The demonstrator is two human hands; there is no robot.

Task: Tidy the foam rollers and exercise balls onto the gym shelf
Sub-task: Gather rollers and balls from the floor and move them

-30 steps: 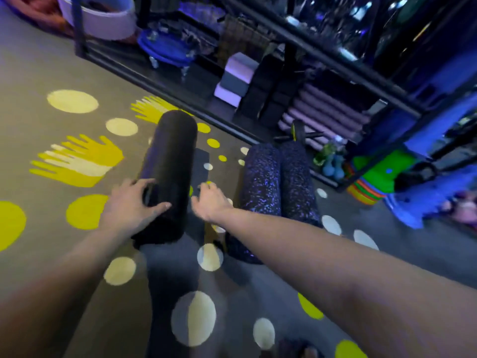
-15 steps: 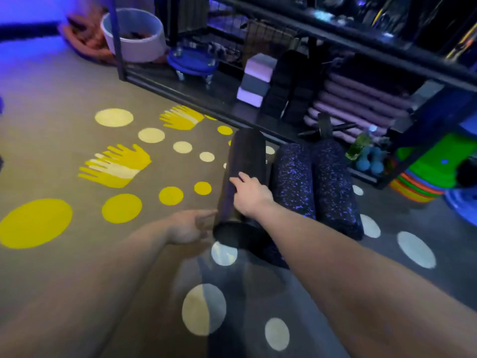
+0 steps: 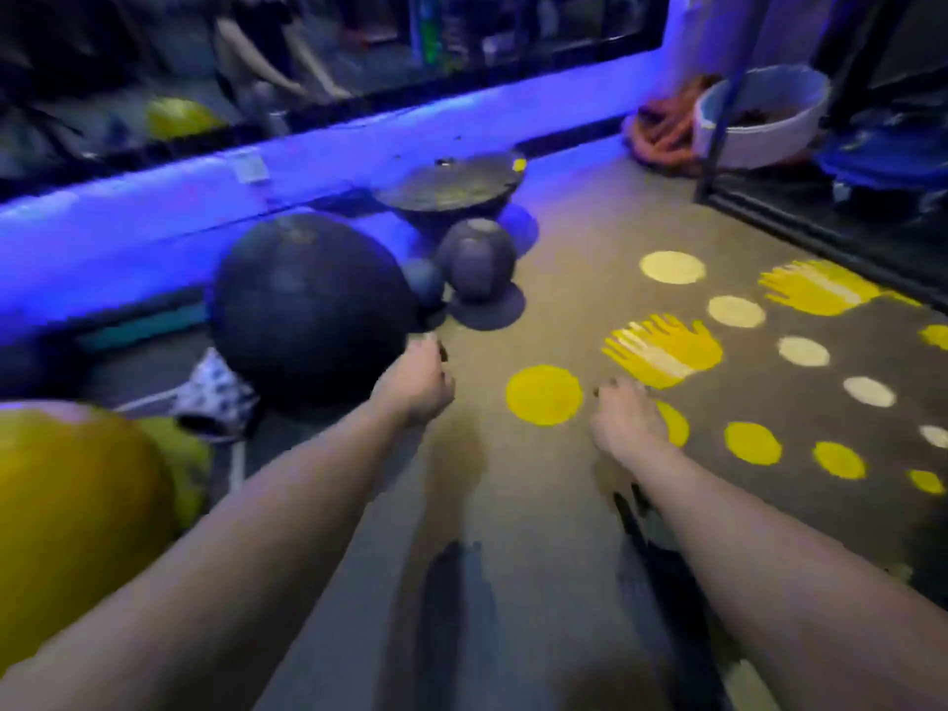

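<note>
Two loose, empty grips: left hand (image 3: 416, 384) beside the dark ball (image 3: 308, 310) at ten o'clock, right hand (image 3: 627, 420) apart. Likely placed to cup it.

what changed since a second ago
The view swung left, away from the rollers and most of the shelf. The right hand let go of the black roller, now out of sight; it and the left hand reach empty toward the big dark ball. The spotted floor and white tub stayed put.
</note>
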